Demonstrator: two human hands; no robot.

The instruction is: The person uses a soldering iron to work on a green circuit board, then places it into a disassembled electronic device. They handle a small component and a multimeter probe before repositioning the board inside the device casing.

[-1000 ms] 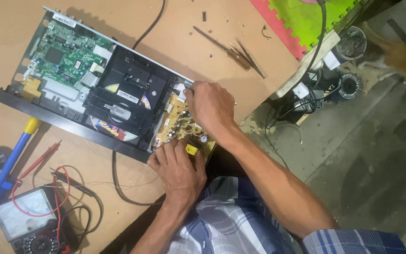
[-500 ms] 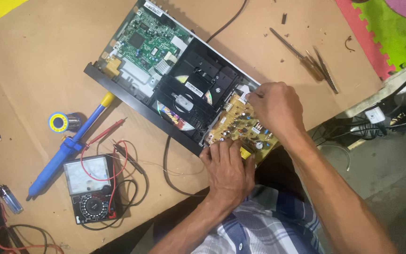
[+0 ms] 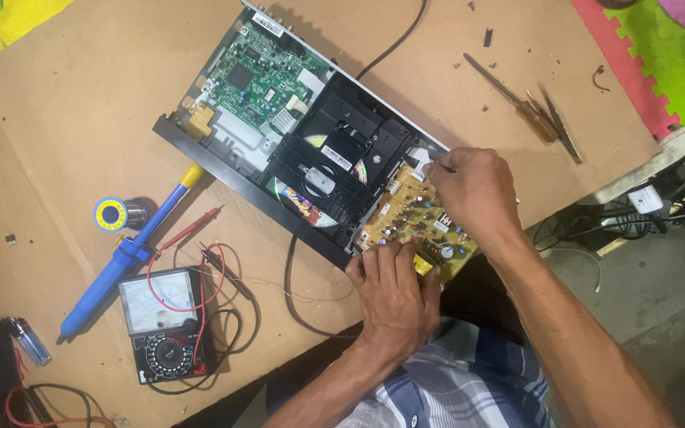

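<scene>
On the brown desk [image 3: 65,103], an opened disc player [image 3: 295,135] is laid at a slant, its cover off, so that a green circuit board [image 3: 259,75] at the far end and a black disc tray [image 3: 334,170] in the middle are exposed. At the near end of the case, a tan circuit board [image 3: 414,222] crowded with small parts is gripped by both hands. The left hand [image 3: 394,293] is pressed on the board's near edge, fingers curled and close together over it, beside a small yellow component [image 3: 423,265]. The right hand [image 3: 473,190] is closed over the board's far corner, fingertips pinched down at the edge by the tray; what lies under them cannot be made out. A black cable [image 3: 299,293] is seen running out from under the player toward the desk's near edge. To the left of the player, a blue desoldering pump [image 3: 124,257] is laid beside a roll of solder [image 3: 116,214], and near them an analogue multimeter [image 3: 164,321] is set with its red and black leads looped around it. Well apart, on the far right of the desk, several thin screwdrivers [image 3: 529,107] are gathered.
</scene>
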